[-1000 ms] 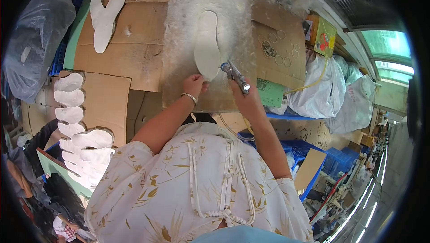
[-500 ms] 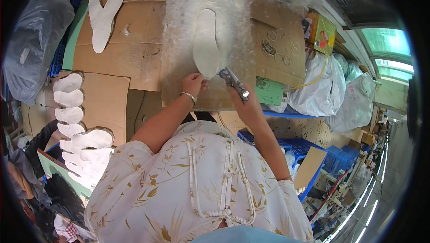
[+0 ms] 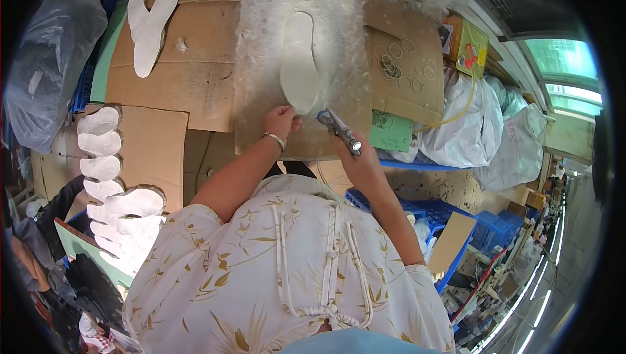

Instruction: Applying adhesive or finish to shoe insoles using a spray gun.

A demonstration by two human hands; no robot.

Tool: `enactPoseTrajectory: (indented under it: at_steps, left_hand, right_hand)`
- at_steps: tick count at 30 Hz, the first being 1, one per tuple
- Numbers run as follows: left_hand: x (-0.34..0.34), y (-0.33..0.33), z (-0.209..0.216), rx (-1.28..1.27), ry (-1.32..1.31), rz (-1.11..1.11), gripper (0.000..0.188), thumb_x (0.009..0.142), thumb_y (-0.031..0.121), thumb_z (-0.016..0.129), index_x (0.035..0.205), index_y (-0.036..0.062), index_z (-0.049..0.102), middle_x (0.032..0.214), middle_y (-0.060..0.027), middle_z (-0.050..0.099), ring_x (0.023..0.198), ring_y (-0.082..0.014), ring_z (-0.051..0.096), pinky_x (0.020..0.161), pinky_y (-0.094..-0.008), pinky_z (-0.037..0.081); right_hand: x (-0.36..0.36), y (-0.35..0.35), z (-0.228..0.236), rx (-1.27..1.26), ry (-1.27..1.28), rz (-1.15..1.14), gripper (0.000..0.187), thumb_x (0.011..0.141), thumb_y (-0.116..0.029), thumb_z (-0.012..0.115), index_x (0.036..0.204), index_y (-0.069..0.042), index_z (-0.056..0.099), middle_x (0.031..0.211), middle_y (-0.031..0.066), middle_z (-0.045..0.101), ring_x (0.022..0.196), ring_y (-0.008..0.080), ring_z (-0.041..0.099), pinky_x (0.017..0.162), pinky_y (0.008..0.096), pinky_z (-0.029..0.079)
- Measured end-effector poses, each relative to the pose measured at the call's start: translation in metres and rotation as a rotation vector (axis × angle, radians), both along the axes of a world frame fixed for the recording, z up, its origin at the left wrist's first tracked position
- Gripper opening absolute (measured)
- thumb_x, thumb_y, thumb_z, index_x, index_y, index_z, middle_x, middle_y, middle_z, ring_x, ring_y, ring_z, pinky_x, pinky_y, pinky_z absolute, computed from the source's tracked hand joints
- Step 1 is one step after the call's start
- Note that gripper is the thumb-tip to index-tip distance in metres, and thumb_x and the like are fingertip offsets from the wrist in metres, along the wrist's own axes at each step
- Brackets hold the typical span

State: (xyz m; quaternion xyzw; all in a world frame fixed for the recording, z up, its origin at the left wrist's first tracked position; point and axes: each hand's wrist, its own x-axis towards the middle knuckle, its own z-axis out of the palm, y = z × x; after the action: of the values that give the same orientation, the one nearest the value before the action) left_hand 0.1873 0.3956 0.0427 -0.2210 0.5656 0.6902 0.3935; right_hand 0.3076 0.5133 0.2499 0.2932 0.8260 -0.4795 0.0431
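Head view: since the frame half a second ago, the spray gun (image 3: 342, 133) has come a little nearer the body, its nozzle now lower, beside the near end of the white insole (image 3: 300, 54). Left hand about where it was.

Right hand (image 3: 356, 161) wrapped round the metal gun, gripping it firmly; nozzle points forward and left, just right of the insole's near end. Left hand (image 3: 280, 121), bracelet (image 3: 275, 139) at the wrist, has its fingers bunched at that same end; cannot tell whether they pinch the edge or only touch it.

Insole lies flat, lengthwise away from the body, on a board (image 3: 257, 96) crusted whitish. To the left, cardboard (image 3: 202, 60) with a V-shaped pair of insoles (image 3: 150, 34); nearer, a row of overlapping insoles (image 3: 101, 168). To the right, thin loops (image 3: 390, 68), a green sheet (image 3: 391, 133), white plastic bags (image 3: 456, 129).
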Motion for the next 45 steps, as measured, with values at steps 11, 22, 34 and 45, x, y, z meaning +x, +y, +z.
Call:
enactPoseTrajectory:
  at_steps: [11,22,34,45]
  left_hand:
    - [-0.004,-0.003,0.004,-0.036,0.027,-0.008,0.018,0.085,0.012,0.058,0.097,-0.0007,0.057,0.086,-0.0095,0.063,0.068,-0.0164,0.064,0.053,-0.0253,0.054]
    - [-0.08,-0.011,0.103,0.589,0.213,0.218,0.009,0.083,0.008,0.056,0.092,0.0039,0.058,0.091,-0.0049,0.06,0.086,-0.0124,0.058,0.077,-0.0313,0.054]
    - [-0.09,-0.181,0.21,0.808,0.573,0.645,0.008,0.083,0.012,0.056,0.085,0.0037,0.055,0.09,-0.0075,0.058,0.084,-0.0203,0.058,0.085,-0.0364,0.052]
    - [-0.099,-0.423,0.218,0.361,0.883,1.204,0.02,0.081,0.004,0.05,0.099,-0.0017,0.053,0.102,-0.0107,0.057,0.099,-0.025,0.053,0.093,-0.0443,0.045]
  right_hand:
    - [0.002,0.004,0.011,0.064,-0.072,0.04,0.024,0.087,-0.025,0.058,0.094,-0.002,0.054,0.071,0.0202,0.056,0.062,0.0353,0.051,0.059,0.0371,0.042]
    - [0.012,0.033,0.04,-0.104,0.157,-0.256,0.023,0.089,-0.02,0.053,0.1,0.0,0.057,0.08,0.0033,0.059,0.05,0.0069,0.043,0.045,0.0247,0.036]
    - [-0.012,0.005,0.037,-0.167,0.148,-0.012,0.025,0.092,-0.023,0.049,0.099,0.0,0.058,0.084,0.0052,0.062,0.04,0.0037,0.038,0.036,0.0214,0.029]
    - [-0.044,-0.012,0.015,-0.155,0.035,0.233,0.032,0.09,-0.029,0.051,0.094,0.001,0.059,0.074,0.0037,0.06,0.039,0.0056,0.038,0.037,0.0236,0.029]
